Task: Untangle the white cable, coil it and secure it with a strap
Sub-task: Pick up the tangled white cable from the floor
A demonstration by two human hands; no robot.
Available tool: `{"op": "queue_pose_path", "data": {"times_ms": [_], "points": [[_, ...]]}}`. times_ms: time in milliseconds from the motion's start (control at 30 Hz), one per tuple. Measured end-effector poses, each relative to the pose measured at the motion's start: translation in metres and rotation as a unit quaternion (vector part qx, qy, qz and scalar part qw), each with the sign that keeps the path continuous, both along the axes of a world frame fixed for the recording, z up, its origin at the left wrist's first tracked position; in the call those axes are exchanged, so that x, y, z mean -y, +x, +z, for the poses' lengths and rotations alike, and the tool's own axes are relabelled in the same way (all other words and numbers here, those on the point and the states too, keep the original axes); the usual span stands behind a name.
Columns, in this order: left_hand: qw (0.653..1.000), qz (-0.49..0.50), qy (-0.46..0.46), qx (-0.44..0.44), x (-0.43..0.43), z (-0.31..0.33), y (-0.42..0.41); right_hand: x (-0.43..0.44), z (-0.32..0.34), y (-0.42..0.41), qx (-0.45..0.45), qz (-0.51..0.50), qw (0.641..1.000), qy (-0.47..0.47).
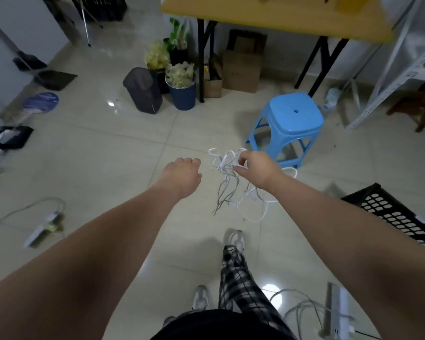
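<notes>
A tangled white cable hangs in the air above the tiled floor, its loops and loose ends dangling down. My right hand is shut on the top of the tangle, fingers pinching several loops. My left hand hovers just left of the cable, not touching it, its fingers curled under and hidden from view. No strap is in view.
A blue plastic stool stands just beyond the cable. A black crate lies at the right. Power strips with cords lie at the left and the bottom right. Bins, pots and a yellow table stand farther back.
</notes>
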State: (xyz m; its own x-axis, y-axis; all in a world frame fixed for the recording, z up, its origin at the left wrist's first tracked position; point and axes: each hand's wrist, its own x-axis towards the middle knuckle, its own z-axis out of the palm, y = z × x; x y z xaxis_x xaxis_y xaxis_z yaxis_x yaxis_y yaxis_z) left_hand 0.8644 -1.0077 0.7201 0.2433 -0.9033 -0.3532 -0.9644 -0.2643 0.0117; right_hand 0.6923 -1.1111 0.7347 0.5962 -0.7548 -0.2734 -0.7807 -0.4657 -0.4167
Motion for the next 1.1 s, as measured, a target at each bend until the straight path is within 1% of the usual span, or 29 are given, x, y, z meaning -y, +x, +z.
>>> {"op": "queue_pose_path", "data": {"times_ms": [233, 333, 567, 667, 833, 1100], "points": [[1.0, -0.009, -0.008, -0.012, 0.136, 0.002, 0.028, 0.125, 0.0, 0.031, 0.011, 0.009, 1.0, -0.008], [1.0, -0.022, -0.016, -0.013, 0.192, 0.008, 0.039, 0.184, 0.007, 0.043, 0.001, 0.025, 1.0, -0.018], [0.998, 0.02, -0.041, -0.04, 0.301, 0.022, 0.089, 0.304, 0.027, 0.086, 0.004, 0.031, 0.998, -0.045], [0.998, 0.017, -0.047, -0.049, 0.354, 0.024, 0.117, 0.355, 0.026, 0.112, 0.017, 0.006, 0.998, -0.053], [0.997, -0.024, -0.062, -0.036, 0.448, 0.023, 0.169, 0.433, 0.022, 0.156, 0.017, -0.015, 0.998, -0.064], [0.987, -0.119, -0.091, -0.049, 0.588, 0.039, 0.229, 0.542, 0.029, 0.206, 0.067, -0.126, 0.988, -0.063]]}}
